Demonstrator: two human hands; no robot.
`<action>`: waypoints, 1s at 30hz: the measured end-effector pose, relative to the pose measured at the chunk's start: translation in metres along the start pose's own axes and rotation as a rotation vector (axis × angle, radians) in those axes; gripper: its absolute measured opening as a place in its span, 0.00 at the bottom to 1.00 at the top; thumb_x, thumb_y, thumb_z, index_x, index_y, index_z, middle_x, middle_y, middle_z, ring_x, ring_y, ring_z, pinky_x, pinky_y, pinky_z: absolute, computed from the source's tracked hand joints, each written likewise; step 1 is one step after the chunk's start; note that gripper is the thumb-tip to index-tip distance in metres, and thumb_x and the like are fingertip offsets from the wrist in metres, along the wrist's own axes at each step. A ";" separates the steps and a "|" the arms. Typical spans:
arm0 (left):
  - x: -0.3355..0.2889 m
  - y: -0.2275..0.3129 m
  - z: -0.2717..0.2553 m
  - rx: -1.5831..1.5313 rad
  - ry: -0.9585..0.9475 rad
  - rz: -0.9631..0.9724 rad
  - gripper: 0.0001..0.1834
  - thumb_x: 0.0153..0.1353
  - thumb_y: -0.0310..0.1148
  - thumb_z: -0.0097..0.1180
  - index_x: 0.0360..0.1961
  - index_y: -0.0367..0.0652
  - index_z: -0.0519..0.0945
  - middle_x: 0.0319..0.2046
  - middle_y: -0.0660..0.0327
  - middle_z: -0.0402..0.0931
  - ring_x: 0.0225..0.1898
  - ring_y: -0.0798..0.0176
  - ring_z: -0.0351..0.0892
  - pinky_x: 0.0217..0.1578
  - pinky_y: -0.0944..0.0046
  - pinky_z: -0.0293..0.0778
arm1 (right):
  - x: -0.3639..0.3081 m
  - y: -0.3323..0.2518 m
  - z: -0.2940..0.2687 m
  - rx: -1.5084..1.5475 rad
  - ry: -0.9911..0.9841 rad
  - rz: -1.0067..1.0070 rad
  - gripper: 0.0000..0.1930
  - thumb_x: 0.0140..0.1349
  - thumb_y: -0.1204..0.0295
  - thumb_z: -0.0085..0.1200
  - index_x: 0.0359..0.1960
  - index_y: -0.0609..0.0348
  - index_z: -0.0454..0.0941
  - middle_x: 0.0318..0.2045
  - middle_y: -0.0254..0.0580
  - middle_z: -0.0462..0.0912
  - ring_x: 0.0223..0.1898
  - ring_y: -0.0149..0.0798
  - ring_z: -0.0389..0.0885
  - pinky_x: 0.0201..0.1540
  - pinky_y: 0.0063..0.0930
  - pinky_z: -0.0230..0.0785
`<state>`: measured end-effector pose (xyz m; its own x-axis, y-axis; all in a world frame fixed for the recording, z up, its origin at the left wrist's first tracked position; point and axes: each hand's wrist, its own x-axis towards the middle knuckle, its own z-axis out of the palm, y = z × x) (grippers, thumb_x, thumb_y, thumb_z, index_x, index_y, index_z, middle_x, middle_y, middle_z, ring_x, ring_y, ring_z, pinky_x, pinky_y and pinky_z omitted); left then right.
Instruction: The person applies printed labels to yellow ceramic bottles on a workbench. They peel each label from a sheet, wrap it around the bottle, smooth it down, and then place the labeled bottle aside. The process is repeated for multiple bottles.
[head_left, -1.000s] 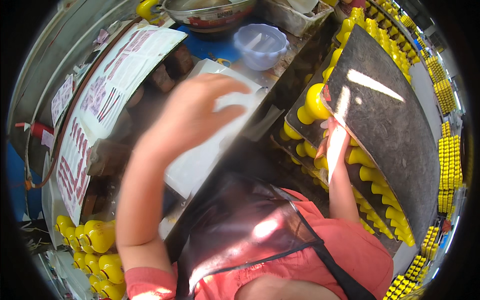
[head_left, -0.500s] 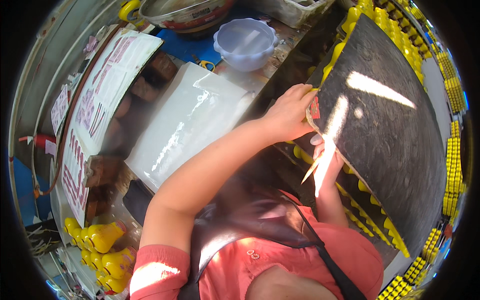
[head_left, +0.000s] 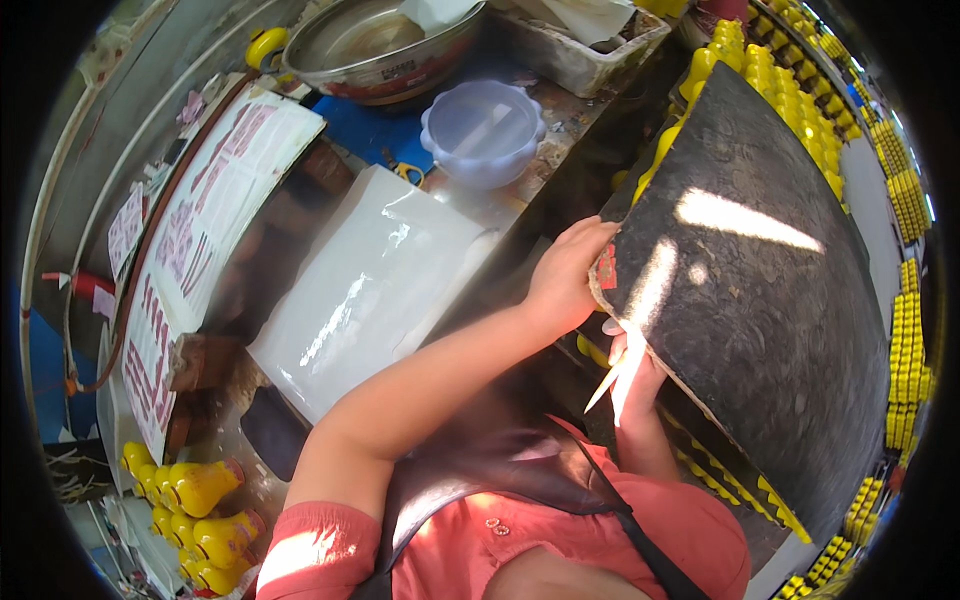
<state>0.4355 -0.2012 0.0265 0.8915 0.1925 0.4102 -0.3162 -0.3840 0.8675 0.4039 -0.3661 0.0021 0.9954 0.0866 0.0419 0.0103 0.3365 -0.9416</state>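
Note:
A large dark board point(head_left: 760, 260) with a worn, rough edge and a red patch at its corner slants across the right side. My left hand point(head_left: 572, 275) is closed on the board's left corner, with the fingers partly hidden behind it. Under the near edge, my right hand point(head_left: 637, 378) supports the board from below. A pale, pointed stick point(head_left: 603, 388) juts out from that hand. Bright sunlight washes out part of its fingers. Yellow rounded pieces point(head_left: 722, 45) in rows stand beyond the board, and more show beneath its near edge.
A glossy white sheet point(head_left: 350, 290) lies on the bench, left of my arm. Behind it are a lavender bowl point(head_left: 483, 135), yellow-handled scissors point(head_left: 408, 172), a metal basin point(head_left: 375, 70) and a white tray point(head_left: 590, 70). Printed sheets point(head_left: 200, 220) and yellow vase-shaped pieces point(head_left: 205, 487) are at left.
The whole view has shifted, so more of the basin and tray shows. With both hands still on it, the board has come slightly left and nearer, covering more yellow pieces below.

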 end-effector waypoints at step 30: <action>-0.151 0.122 -0.277 -0.621 0.728 -0.216 0.12 0.72 0.33 0.60 0.51 0.37 0.80 0.46 0.53 0.85 0.43 0.63 0.86 0.47 0.63 0.83 | -0.046 -0.039 0.192 -0.623 -1.313 0.360 0.40 0.57 0.65 0.70 0.70 0.60 0.67 0.31 0.42 0.84 0.27 0.23 0.79 0.29 0.22 0.71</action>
<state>0.1729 -0.0270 0.1482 0.5984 0.7925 0.1176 -0.4701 0.2284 0.8526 0.3391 -0.2034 0.1014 0.1643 0.9477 -0.2735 0.1640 -0.2997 -0.9398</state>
